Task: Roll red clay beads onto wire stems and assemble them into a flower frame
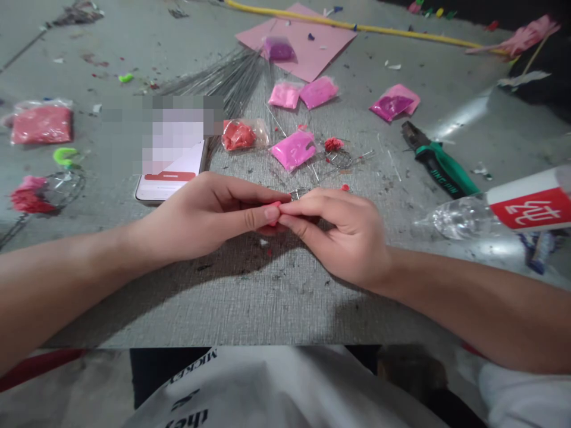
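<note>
A: How do your fingers stand?

B: Your left hand (196, 217) has its thumb clamped on a small pink piece (273, 215) against the fingers behind. Your right hand (348, 235) has thumb and forefinger pinched together on the piece's right end.

A: So where does it sit?

B: Between your two hands, over the near part of the grey table (263, 303). A bit of wire (300, 193) shows just behind your fingertips; I can't tell whether you touch it.

A: What lies around you?

B: Beyond your left wrist, a phone (172, 189), partly blurred out. Just past your fingers, a bright pink packet (292, 151), with a clear bag of coral clay (238, 137) to its left and a red ruffled lump (333, 144) to its right.

A: And farther right?

B: Green-handled pliers (446, 166), then a bottle with a red-and-white label (526, 205), lying on its side.
</note>
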The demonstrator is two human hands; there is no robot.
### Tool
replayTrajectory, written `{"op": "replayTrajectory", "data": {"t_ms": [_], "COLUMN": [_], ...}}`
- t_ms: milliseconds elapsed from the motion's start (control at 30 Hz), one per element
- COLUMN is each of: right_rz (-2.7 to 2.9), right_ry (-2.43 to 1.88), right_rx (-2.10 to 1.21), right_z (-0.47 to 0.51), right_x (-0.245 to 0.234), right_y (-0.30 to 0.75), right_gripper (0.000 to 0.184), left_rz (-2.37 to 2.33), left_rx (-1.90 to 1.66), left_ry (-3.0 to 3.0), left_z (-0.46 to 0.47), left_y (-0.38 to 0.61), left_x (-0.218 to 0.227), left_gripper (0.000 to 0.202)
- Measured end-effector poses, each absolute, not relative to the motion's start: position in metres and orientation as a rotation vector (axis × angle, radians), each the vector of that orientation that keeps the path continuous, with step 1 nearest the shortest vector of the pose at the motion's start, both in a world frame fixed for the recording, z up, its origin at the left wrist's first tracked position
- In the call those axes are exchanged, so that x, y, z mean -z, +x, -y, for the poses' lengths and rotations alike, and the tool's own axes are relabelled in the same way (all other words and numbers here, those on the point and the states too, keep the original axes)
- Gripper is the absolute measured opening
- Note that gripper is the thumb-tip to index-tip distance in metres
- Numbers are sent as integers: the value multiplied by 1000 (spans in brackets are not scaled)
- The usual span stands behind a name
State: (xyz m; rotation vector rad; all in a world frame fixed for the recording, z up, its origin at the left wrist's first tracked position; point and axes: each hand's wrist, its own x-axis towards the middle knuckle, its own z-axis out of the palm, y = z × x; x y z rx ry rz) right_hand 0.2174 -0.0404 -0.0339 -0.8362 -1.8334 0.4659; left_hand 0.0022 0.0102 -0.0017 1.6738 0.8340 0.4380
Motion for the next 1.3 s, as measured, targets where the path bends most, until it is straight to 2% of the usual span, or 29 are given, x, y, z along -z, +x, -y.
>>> {"op": "replayTrajectory", "data": {"t_ms": [300, 467, 600, 767, 967, 1100, 1300], "right_rz": [1844, 1787, 1772, 1730, 1737, 1777, 1756], "right_ry": [-903, -1009, -1027, -960, -905, -874, -957], "right_rx": [-452, -577, -663, -668, -548, -515, -608], "right_z": [41, 44, 45, 43, 42, 42, 45], "right_x": [33, 32, 34, 35, 33, 32, 36], "right_y": [217, 216, 216, 215, 214, 214, 215], "right_gripper": [7, 3, 8, 3, 15, 20, 8], "left_rz": [-879, -883, -892, -848, -774, -760, -794], "left_rx": [-428, -462, -503, -465, -478, -499, -447], "left_ry": [1712, 1810, 2178, 2562, 2627, 2634, 2695], "left_z": [-9, -9, -12, -18, -21, -22, -29], "left_y": [4, 3, -1, -4, -6, -6, -8], "left_x": [-1, 1, 3, 1, 5, 10, 10], "left_gripper": [22, 23, 28, 21, 11, 16, 28]}}
